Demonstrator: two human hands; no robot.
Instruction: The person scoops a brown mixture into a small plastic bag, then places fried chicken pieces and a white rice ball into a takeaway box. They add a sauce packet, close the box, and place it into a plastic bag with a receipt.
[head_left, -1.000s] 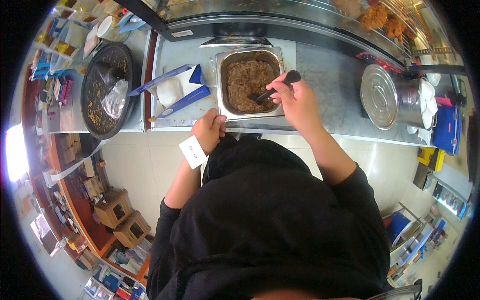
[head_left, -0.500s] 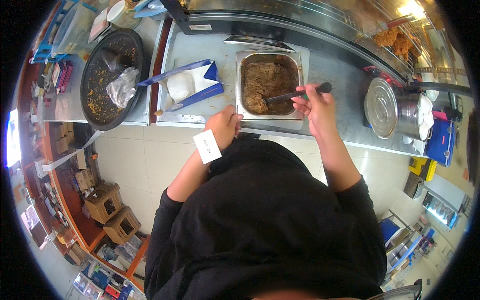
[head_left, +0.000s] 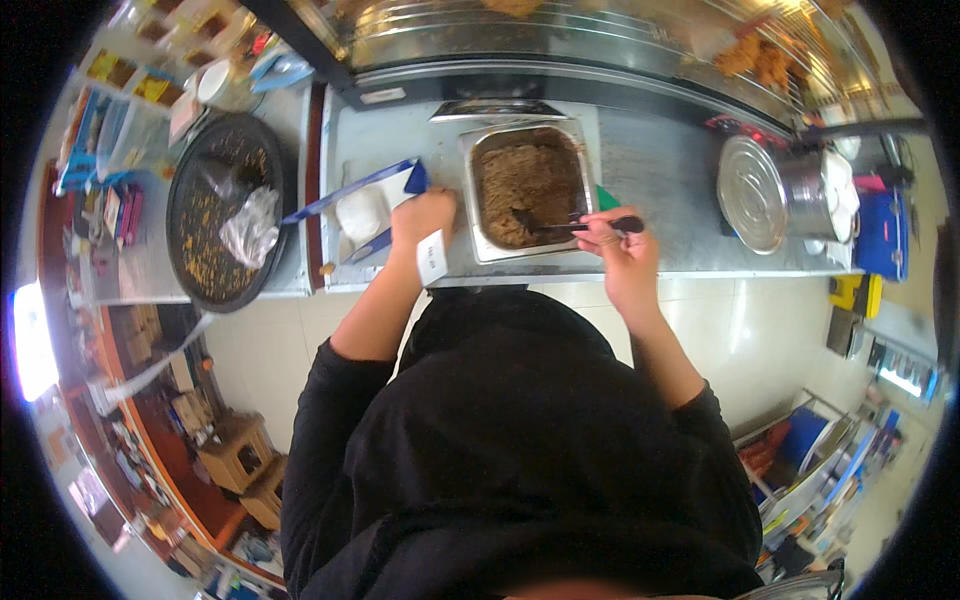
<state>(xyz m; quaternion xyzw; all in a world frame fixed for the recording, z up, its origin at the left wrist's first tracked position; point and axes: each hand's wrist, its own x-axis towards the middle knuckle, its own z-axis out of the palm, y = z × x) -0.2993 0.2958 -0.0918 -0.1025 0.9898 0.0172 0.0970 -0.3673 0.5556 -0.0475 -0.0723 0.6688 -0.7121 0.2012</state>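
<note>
A square metal pan [head_left: 522, 249] of brown, shredded-looking food [head_left: 525, 175] sits on the counter before me. My right hand [head_left: 622, 250] pinches the dark handle of a black spoon [head_left: 560, 227], whose head rests in the food by the pan's near left corner. Left of the pan, my left hand [head_left: 424, 218] is curled over the right end of an open blue and white paper box [head_left: 350, 193]. A round white bundle [head_left: 360, 214] lies inside that box. A white tag [head_left: 432, 257] hangs at my left wrist. What the left fingertips grip is hidden.
At left stands a round black tray [head_left: 195, 275] with yellow crumbs and a crumpled clear plastic bag [head_left: 250, 228]. A lidded steel pot [head_left: 815, 205] with a leaning round lid [head_left: 752, 195] is at right. A glass display cabinet [head_left: 560, 50] borders the counter's far side.
My left hand has let go of the pan's edge and moved left to the paper box. The spoon head has stayed low in the food. The whole view has shifted downward and turned slightly.
</note>
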